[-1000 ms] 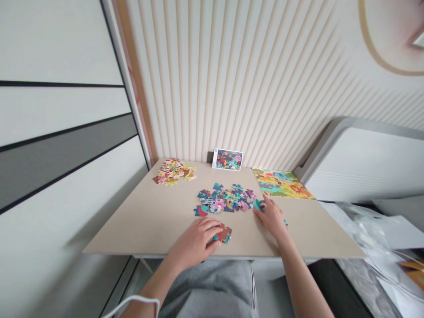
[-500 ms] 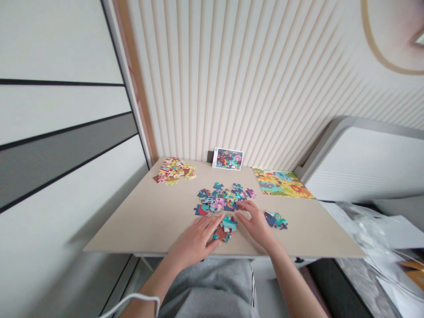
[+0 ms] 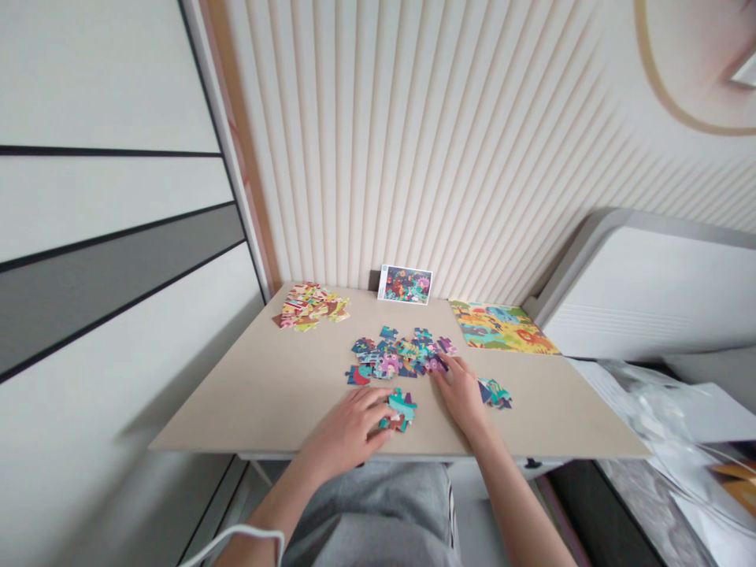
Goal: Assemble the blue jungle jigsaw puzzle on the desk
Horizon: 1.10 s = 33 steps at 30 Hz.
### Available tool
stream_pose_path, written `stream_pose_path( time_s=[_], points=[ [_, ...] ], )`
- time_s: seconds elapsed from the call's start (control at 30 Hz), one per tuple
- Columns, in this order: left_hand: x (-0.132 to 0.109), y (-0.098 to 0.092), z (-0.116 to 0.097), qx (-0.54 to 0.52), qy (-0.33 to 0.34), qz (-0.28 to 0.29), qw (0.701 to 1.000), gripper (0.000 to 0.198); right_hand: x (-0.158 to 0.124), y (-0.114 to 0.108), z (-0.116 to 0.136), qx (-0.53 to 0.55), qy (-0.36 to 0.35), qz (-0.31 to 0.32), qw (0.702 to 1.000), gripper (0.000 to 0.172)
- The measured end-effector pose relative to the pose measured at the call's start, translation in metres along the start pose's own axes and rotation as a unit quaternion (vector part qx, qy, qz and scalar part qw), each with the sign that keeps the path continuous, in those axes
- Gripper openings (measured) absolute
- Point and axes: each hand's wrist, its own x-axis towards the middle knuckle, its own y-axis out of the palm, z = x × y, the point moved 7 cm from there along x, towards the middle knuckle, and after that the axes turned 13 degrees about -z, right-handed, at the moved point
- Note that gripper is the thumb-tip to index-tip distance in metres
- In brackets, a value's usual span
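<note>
A loose heap of dark blue, teal and purple jigsaw pieces (image 3: 387, 364) lies mid-table. My right hand (image 3: 464, 395) reaches to the heap's right edge, fingers closed at a purple jigsaw piece (image 3: 435, 364); the fingertips partly cover it. Closer to me, a small group of teal and brown jigsaw pieces (image 3: 402, 405) overlaps. Beside that group, on its left, rests my left hand (image 3: 350, 425), thumb and fingers apart, fingertips touching the edge of the pieces. Another small cluster of jigsaw pieces (image 3: 496, 393) is just right of my right hand, which hides part of it.
A picture card (image 3: 405, 284) of a dark, colourful scene leans against the ribbed wall panel. Red and yellow jigsaw pieces (image 3: 310, 305) are heaped at the table's back left. An assembled animal puzzle (image 3: 502, 327) lies at the back right. Clear plastic wrapping (image 3: 643, 402) sits beyond the table's right edge.
My right hand has shifted slightly right, uncovering the purple piece at its fingertips. My left hand has drawn back a little leftward, and the near teal pieces have moved slightly left.
</note>
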Motion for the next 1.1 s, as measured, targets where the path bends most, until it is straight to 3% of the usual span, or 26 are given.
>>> stream_pose_path(
  time_s=[0.13,0.23,0.33,0.4,0.53,0.77,0.87,0.97,1.1],
  points=[
    [0.001,-0.002,-0.002,-0.006,0.001,-0.006,1.000,0.017,-0.001,0.000,-0.002,0.158,0.091,-0.025,0.983,0.044],
    [0.002,-0.003,-0.002,-0.010,-0.011,-0.010,1.000,0.016,-0.006,0.008,-0.006,0.238,0.165,-0.002,0.957,0.050],
    [0.001,-0.003,0.001,-0.010,-0.031,-0.016,0.999,0.027,-0.010,0.011,-0.005,0.298,0.197,0.021,0.934,0.052],
    [0.001,-0.003,0.001,-0.013,-0.035,-0.019,0.999,0.040,-0.011,0.010,-0.003,0.302,0.191,0.022,0.934,0.049],
    [-0.001,-0.002,0.003,-0.013,-0.034,-0.030,0.999,0.055,-0.012,0.008,-0.001,0.261,0.156,0.018,0.952,0.045],
    [-0.003,0.000,0.003,-0.007,-0.026,-0.025,0.999,0.059,-0.012,0.001,0.007,0.173,0.111,0.003,0.979,0.045],
    [-0.003,-0.001,0.003,-0.003,-0.028,-0.026,0.999,0.059,-0.010,-0.017,-0.002,0.098,0.101,-0.045,0.989,0.047],
    [-0.002,-0.002,0.003,-0.004,-0.030,-0.022,0.999,0.055,-0.010,-0.046,-0.028,-0.024,0.128,-0.104,0.986,0.050],
    [-0.001,-0.003,0.001,-0.008,-0.026,-0.018,0.999,0.053,-0.009,-0.070,-0.051,-0.232,0.097,-0.086,0.964,0.044]
  ],
)
